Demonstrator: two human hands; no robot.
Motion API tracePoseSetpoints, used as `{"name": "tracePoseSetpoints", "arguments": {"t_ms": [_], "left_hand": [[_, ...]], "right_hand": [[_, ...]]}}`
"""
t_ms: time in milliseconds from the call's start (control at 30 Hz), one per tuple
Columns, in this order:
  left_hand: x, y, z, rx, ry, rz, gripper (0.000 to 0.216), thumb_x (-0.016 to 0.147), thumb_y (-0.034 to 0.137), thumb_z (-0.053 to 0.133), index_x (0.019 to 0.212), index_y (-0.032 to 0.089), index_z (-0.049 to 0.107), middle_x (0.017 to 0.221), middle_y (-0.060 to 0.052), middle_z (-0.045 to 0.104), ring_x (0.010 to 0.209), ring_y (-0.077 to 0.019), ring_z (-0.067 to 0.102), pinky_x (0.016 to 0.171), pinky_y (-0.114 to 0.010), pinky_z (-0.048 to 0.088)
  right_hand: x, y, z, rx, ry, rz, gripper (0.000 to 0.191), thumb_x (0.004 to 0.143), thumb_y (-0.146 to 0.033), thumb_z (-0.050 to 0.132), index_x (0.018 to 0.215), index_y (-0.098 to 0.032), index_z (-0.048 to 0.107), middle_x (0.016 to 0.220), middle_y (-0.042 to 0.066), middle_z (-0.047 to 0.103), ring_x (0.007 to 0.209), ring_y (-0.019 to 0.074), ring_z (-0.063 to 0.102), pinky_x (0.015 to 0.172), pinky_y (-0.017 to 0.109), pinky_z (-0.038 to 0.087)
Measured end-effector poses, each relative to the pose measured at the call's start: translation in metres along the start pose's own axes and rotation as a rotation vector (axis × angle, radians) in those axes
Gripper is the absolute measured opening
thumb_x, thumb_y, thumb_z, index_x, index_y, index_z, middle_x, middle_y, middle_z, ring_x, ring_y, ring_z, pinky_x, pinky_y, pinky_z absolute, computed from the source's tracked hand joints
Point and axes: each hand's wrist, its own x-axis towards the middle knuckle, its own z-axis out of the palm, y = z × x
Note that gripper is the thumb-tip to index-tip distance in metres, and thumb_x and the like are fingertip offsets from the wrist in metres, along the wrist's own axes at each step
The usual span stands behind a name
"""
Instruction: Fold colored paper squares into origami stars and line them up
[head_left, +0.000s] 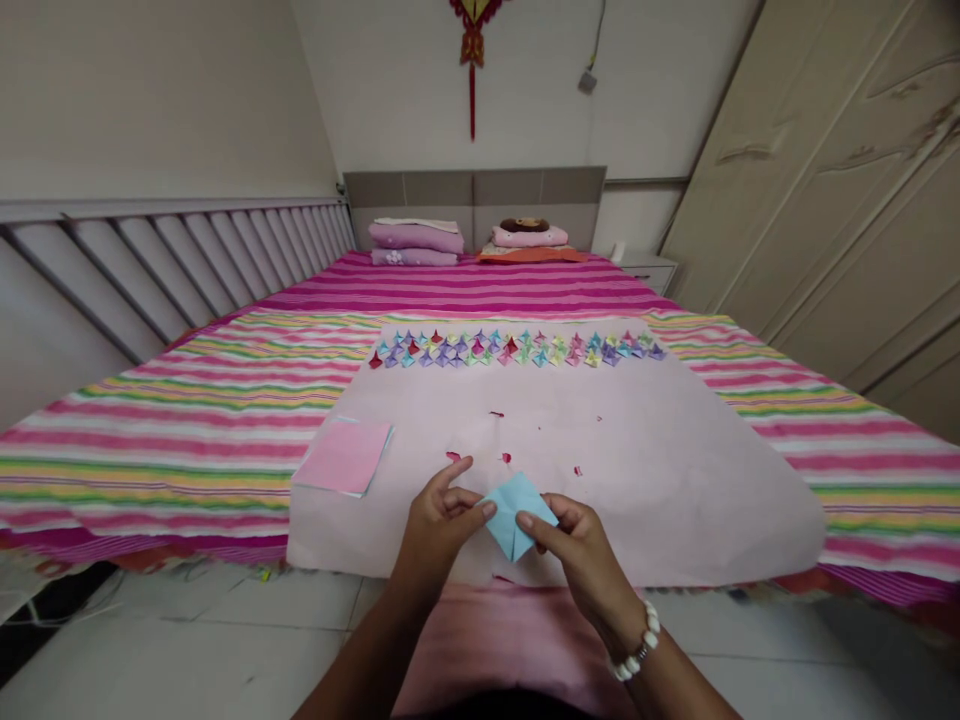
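Observation:
A light blue sheet of origami paper, folded into a small square with creases, is held up between my two hands like a diamond. My left hand pinches its left corner between thumb and fingers, the index finger stretched away. With its thumb on top, my right hand grips the right side; the fingers beneath are partly hidden. A stack of square paper, pink on top, lies to the left. Beyond my hands, rows of small folded paper pieces in many colours stand along the far end of the white sheet.
Small red paper scraps lie on the white sheet, which covers part of a striped bed. Folded bedding is piled by the headboard. A railing runs along the left, a wardrobe along the right.

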Motion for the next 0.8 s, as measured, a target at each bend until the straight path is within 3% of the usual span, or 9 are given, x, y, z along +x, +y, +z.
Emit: {"name": "tracePoseSetpoints", "arguments": {"t_ms": [233, 367, 467, 533, 633, 800], "left_hand": [[0.001, 0.002, 0.003, -0.017, 0.015, 0.022, 0.074, 0.060, 0.029, 0.079, 0.124, 0.008, 0.050, 0.062, 0.001, 0.068, 0.065, -0.0146, 0.063, 0.069, -0.028, 0.049], [-0.001, -0.004, 0.011, -0.089, 0.109, 0.042, 0.064, 0.066, 0.035, 0.075, 0.122, 0.012, 0.053, 0.075, -0.002, 0.069, 0.074, -0.0160, 0.064, 0.074, -0.030, 0.048], [-0.005, -0.011, 0.021, -0.079, -0.009, -0.006, 0.057, 0.059, 0.038, 0.080, 0.108, 0.015, 0.062, 0.091, -0.008, 0.070, 0.081, -0.0193, 0.064, 0.071, -0.029, 0.048], [-0.007, -0.016, 0.026, -0.006, -0.062, -0.049, 0.041, 0.058, 0.040, 0.079, 0.087, 0.014, 0.068, 0.077, -0.005, 0.068, 0.070, -0.0166, 0.061, 0.063, -0.027, 0.046], [-0.007, -0.020, 0.025, 0.062, -0.019, -0.044, 0.033, 0.066, 0.046, 0.072, 0.062, 0.014, 0.063, 0.053, 0.002, 0.055, 0.054, -0.0112, 0.050, 0.056, -0.024, 0.039], [-0.003, -0.018, 0.014, 0.054, 0.013, 0.002, 0.034, 0.070, 0.045, 0.069, 0.058, 0.015, 0.057, 0.051, 0.005, 0.048, 0.052, -0.0095, 0.043, 0.054, -0.022, 0.034]], "right_hand": [[-0.001, -0.005, 0.003, 0.102, -0.129, 0.065, 0.019, 0.065, -0.034, 0.076, 0.071, -0.018, 0.069, 0.067, 0.001, 0.066, 0.062, 0.0157, 0.057, 0.063, 0.028, 0.045], [0.002, 0.002, 0.004, 0.146, -0.049, 0.041, 0.020, 0.067, -0.035, 0.075, 0.074, -0.017, 0.071, 0.067, 0.002, 0.069, 0.063, 0.0183, 0.060, 0.064, 0.030, 0.048], [0.005, 0.006, 0.007, 0.154, 0.048, -0.004, 0.025, 0.068, -0.039, 0.075, 0.079, -0.017, 0.072, 0.071, 0.004, 0.071, 0.066, 0.0205, 0.061, 0.067, 0.033, 0.049], [0.005, 0.008, 0.008, 0.145, 0.104, -0.026, 0.025, 0.068, -0.040, 0.075, 0.078, -0.017, 0.072, 0.071, 0.004, 0.071, 0.066, 0.0203, 0.061, 0.066, 0.033, 0.049], [0.004, 0.009, 0.009, 0.144, 0.093, -0.028, 0.024, 0.067, -0.040, 0.076, 0.074, -0.017, 0.071, 0.068, 0.003, 0.069, 0.064, 0.0190, 0.060, 0.065, 0.031, 0.048], [-0.001, 0.010, 0.008, 0.095, 0.072, -0.006, 0.026, 0.063, -0.038, 0.079, 0.059, -0.016, 0.065, 0.053, -0.001, 0.060, 0.053, 0.0130, 0.051, 0.055, 0.025, 0.041]]}}
